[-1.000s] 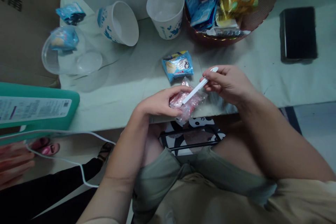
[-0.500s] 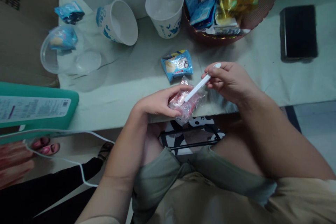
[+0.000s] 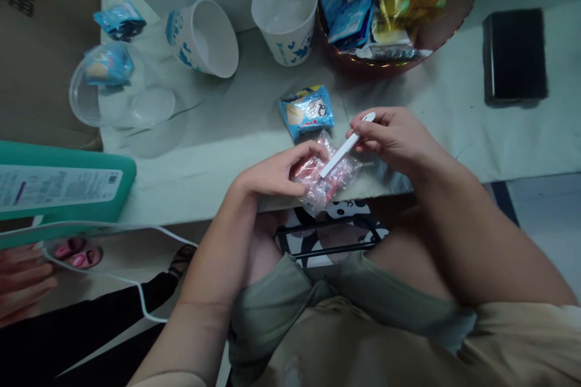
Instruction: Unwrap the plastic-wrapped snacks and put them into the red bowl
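Near the table's front edge, my left hand [image 3: 290, 168] curves its thumb and fingers around a crinkled clear plastic packet [image 3: 333, 187] with something red inside. My right hand [image 3: 385, 133] pinches a slim white stick [image 3: 340, 154] with a rounded upper end. The stick slants down to the left, and its lower tip is at the packet; whether it goes inside I cannot tell. Just beyond the packet lies a blue snack packet [image 3: 307, 112]. What the red content is cannot be made out through the shiny plastic.
Two paper cups, one tilted [image 3: 213, 39] and one upright [image 3: 285, 18], stand at the back beside a snack bowl [image 3: 447, 42]. A black box [image 3: 515, 55] lies right. Left are a clear plastic tub [image 3: 84, 103], a green container [image 3: 122, 184] and another person's hand [image 3: 27, 284].
My left fingers have loosened slightly around the plastic packet, which spreads a little more to the right. The right hand and the white stick have shifted slightly left. The other person's hand has moved.
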`<state>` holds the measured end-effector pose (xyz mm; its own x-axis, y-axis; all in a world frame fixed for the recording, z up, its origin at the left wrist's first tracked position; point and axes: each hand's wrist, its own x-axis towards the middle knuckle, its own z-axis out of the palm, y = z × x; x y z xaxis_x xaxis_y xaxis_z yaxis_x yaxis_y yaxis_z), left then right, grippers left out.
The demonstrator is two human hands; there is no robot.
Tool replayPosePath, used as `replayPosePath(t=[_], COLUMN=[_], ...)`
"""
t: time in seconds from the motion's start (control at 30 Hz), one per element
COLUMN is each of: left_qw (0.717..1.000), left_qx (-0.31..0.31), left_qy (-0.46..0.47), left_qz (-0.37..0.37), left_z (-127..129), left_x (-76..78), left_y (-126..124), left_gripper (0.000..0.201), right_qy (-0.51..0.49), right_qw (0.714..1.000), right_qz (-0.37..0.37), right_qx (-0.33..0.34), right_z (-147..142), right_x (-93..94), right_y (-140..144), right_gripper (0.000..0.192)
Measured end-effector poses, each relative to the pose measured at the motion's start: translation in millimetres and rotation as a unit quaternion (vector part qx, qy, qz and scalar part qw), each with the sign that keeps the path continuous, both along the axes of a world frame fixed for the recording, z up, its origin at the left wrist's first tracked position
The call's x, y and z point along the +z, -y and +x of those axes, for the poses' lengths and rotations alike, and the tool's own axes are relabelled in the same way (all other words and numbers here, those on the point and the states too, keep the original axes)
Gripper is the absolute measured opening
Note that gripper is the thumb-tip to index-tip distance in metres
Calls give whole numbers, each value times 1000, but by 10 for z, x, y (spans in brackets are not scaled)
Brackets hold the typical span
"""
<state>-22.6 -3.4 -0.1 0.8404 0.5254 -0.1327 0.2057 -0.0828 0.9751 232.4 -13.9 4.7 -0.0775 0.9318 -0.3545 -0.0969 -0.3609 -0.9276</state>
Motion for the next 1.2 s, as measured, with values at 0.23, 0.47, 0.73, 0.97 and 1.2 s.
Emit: replayPosePath(t=[0.23, 0.47, 0.73, 0.97, 1.2], left_qw=[1000, 999, 996, 994, 994], left_qx=[-2, 11, -3, -10, 13], left_qy=[9, 41, 85, 109, 109], left_qz=[24, 11, 25, 18, -12], left_z=[-4, 11, -4, -48, -28], left_x=[9, 11, 36, 34, 92], left_y=[-11, 35, 64, 88, 108], left_gripper=[57, 57, 54, 54, 54], right_qy=[10, -35, -51, -6, 190], right_qw=[1000, 998, 993, 974, 930], right_qz=[1, 14, 36, 43, 7], right_qx=[-18, -41, -96, -220, -315], right_z=[127, 170, 230, 416, 595], right_x=[4, -18, 78, -65, -196], right_y=[-67, -61, -92, -248, -419], right_gripper=[14, 21, 27, 8, 39])
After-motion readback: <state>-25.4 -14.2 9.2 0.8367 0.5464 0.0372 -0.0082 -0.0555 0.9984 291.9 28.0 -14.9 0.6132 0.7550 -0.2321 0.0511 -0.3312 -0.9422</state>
